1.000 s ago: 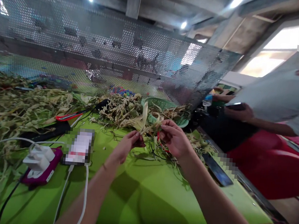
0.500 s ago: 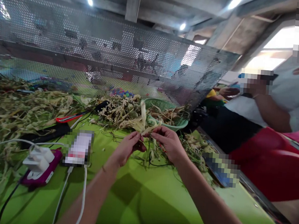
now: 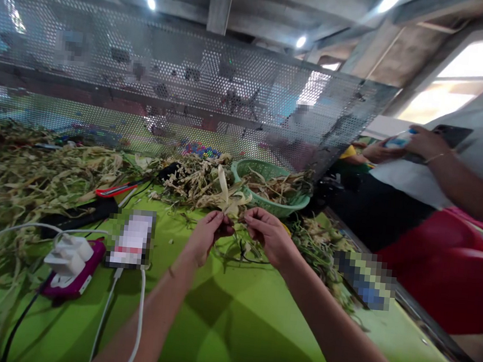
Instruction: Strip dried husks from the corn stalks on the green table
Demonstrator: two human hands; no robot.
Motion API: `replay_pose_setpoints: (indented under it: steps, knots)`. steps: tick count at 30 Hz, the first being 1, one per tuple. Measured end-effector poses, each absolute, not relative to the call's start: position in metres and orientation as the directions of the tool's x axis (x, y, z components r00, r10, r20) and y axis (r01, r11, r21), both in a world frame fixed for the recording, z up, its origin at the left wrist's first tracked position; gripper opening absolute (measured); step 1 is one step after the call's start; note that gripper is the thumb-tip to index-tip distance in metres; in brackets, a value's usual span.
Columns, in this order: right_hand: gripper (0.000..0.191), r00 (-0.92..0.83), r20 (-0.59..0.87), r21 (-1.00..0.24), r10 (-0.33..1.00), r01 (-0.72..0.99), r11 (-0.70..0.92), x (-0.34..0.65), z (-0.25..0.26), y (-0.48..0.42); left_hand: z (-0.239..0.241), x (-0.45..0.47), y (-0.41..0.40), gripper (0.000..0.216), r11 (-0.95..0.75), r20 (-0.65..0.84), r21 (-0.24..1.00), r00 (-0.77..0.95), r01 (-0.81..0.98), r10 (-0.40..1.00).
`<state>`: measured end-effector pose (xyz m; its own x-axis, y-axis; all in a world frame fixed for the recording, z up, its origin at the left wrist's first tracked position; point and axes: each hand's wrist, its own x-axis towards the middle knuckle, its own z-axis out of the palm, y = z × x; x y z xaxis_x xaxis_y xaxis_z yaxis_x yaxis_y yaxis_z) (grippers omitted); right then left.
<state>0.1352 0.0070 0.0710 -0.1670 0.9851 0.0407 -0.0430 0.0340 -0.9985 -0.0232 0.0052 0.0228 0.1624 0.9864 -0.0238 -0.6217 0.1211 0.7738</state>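
In the middle of the view, my left hand [image 3: 208,235] pinches the base of a pale dried plant piece [image 3: 223,193] with strap-like leaves, one of them standing up. My right hand [image 3: 269,235] is just to its right, thumb and fingers pinched together; whatever is between those fingertips is too small to make out. A narrow gap separates the two hands. Behind them, a green plastic basket [image 3: 279,208] holds brown dried stalks. A heap of dried stalks [image 3: 197,180] lies left of the basket.
More dried plants [image 3: 56,173] cover the left of the green table [image 3: 216,319]. A red utility knife [image 3: 116,190], a phone [image 3: 131,239] with white cables and a purple power strip [image 3: 73,270] lie at left. A perforated metal screen [image 3: 169,84] stands behind; a person's hand [image 3: 428,144] is at right.
My right hand has parted from the plant piece, opening a small gap to my left hand. The piece has shifted slightly left and lower, and the view has turned a little.
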Motion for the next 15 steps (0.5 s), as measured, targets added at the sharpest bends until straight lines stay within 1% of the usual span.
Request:
replay_pose_setpoints:
  steps: [4,9,11,15]
  knots:
    - [0.024,-0.200,0.024,-0.994,0.980,-0.107,0.002,0.137,0.075,0.004,0.025,-0.026,0.004,0.027,0.125,0.006,0.794,0.213,-0.595,0.977]
    - [0.025,-0.181,0.034,-0.985,0.983,-0.170,0.003,0.143,0.078,0.007,0.026,-0.030,0.000,0.027,0.213,0.057,0.789,0.414,-0.576,0.908]
    - [0.026,-0.153,0.027,-0.977,0.988,-0.212,-0.006,0.147,0.080,0.008,0.025,-0.032,-0.001,0.027,0.236,0.068,0.796,0.469,-0.558,0.881]
    - [0.026,-0.096,0.035,-0.964,0.995,-0.266,0.009,0.164,0.088,0.010,0.023,-0.038,0.003,0.027,0.242,0.065,0.809,0.491,-0.535,0.869]
